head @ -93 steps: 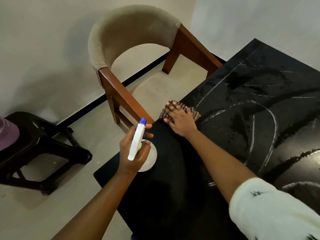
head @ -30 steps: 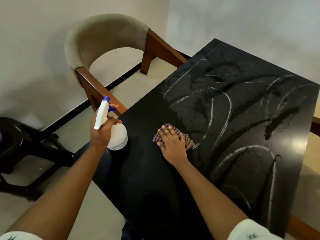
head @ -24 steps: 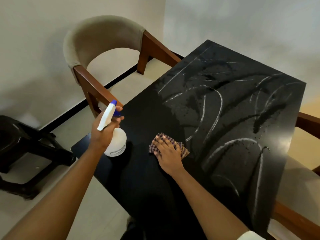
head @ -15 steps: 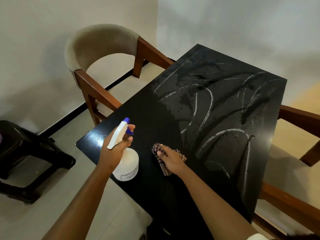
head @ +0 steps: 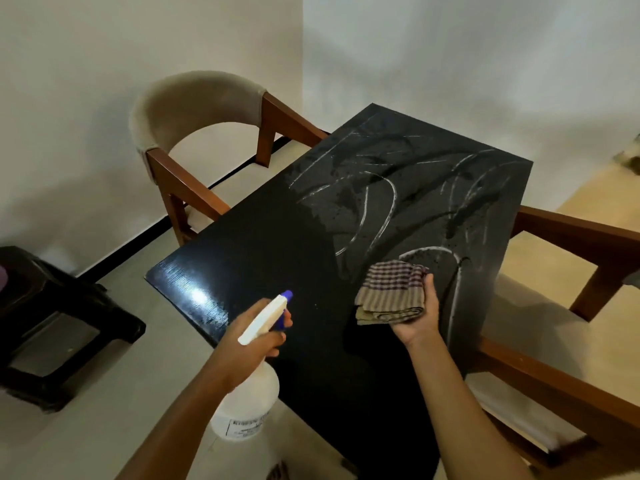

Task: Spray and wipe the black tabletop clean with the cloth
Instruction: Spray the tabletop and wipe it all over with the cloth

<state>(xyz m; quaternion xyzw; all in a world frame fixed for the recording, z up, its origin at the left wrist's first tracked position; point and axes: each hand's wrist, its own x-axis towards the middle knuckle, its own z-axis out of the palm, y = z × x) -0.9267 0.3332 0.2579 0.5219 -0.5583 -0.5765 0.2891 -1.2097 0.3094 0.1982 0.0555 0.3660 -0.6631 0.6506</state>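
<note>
From my feed I see the left hand (head: 251,336) wrapped around the neck of a white spray bottle (head: 247,396), a finger on its blue trigger, the blue nozzle tip pointing out over the table. The bottle hangs at the near left edge of the black tabletop (head: 277,244), its round body partly over the floor; I cannot tell whether it touches the edge.

The right hand (head: 420,315) grasps a folded checked cloth (head: 391,292), palm turned up, fingers curled under the fold and thumb along its right side. I read the cloth as lifted off the surface, held above the near right part of the top.

The tabletop itself splits in two: the near and left part looks dark and glossy, with a bright glare patch close to the left corner, while the far and right part carries pale curved streaks and speckled droplets.

Around it, nothing lies on the top. A padded armchair (head: 194,109) with a curved beige back and brown wooden arms stands tucked against the table's far left side. The wooden arm of a second chair (head: 575,237) runs close along the right side, its seat below. A black plastic stool (head: 52,317) sits on the floor well to the left, by the wall.
</note>
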